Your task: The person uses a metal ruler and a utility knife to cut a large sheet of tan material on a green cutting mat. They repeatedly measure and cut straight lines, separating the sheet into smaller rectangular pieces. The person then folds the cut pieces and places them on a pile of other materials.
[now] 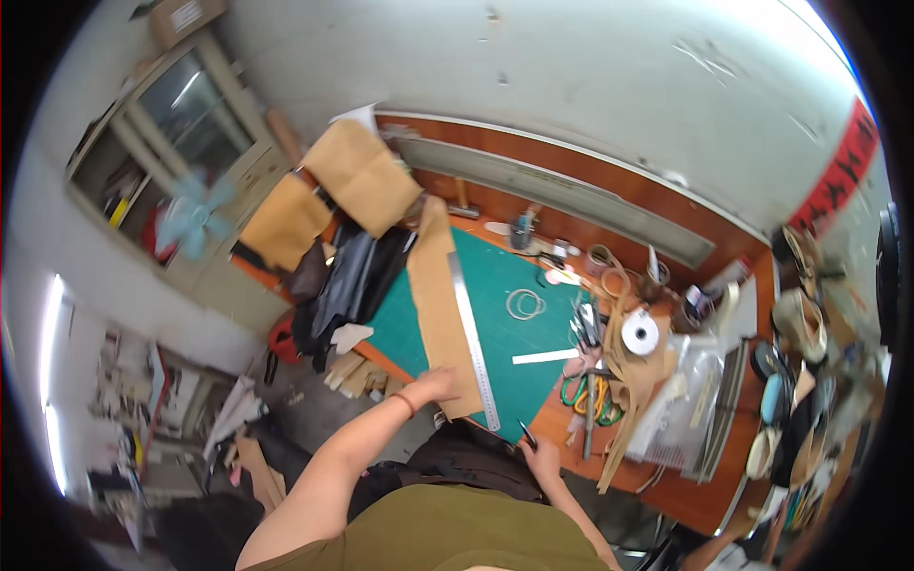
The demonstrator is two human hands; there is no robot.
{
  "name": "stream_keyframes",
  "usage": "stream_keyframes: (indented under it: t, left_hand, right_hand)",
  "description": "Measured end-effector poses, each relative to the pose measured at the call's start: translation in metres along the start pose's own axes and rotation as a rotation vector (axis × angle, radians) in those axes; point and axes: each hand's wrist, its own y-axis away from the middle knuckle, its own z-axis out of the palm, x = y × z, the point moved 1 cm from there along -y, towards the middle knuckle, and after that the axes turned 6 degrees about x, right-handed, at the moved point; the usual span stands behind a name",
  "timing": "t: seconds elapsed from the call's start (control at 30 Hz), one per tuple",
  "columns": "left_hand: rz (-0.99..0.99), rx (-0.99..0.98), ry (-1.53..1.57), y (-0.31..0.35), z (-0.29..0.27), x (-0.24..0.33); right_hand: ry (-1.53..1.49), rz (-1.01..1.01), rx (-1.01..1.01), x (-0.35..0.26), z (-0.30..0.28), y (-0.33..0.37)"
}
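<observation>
A long piece of tan leather [440, 314] lies across the green cutting mat [505, 271], its near end at the table's front edge. Along its right side runs a metal ruler [470, 333]. My left hand [438, 384] rests on the near left part of the leather, fingers laid out over it. Close to the front edge, right of the ruler, my right hand [543, 459] is closed around a slim dark pointed tool [528, 436]; whether it is a knife or a pen I cannot make out. A white strip [545, 358] and a loose coil of cord [526, 305] lie on the mat.
Scissors [602, 407], leather strips [624, 419] and a white spool [640, 333] crowd the table's right side. A hammer [464, 202] stands at the back. Folded black material [357, 281] and tan leather sheets [357, 171] pile up at the left. A fan [197, 221] stands beyond.
</observation>
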Motion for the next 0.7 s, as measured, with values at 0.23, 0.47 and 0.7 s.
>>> stream_keyframes:
  t: [0.23,0.47,0.7]
  left_hand:
    - [-0.279,0.272,0.499,0.117,0.116,-0.168]
    - [-0.711,0.201,0.455,0.28,0.316,-0.276]
    - [-0.862,-0.165,0.594,0.358,0.361,-0.25]
  right_hand:
    - [0.315,-0.029,-0.117,-0.066,0.055,-0.074]
    - [0.313,-0.073,-0.136,-0.058,0.082,-0.075]
    - [-0.556,0.318,-0.191,0.014,0.09,-0.085]
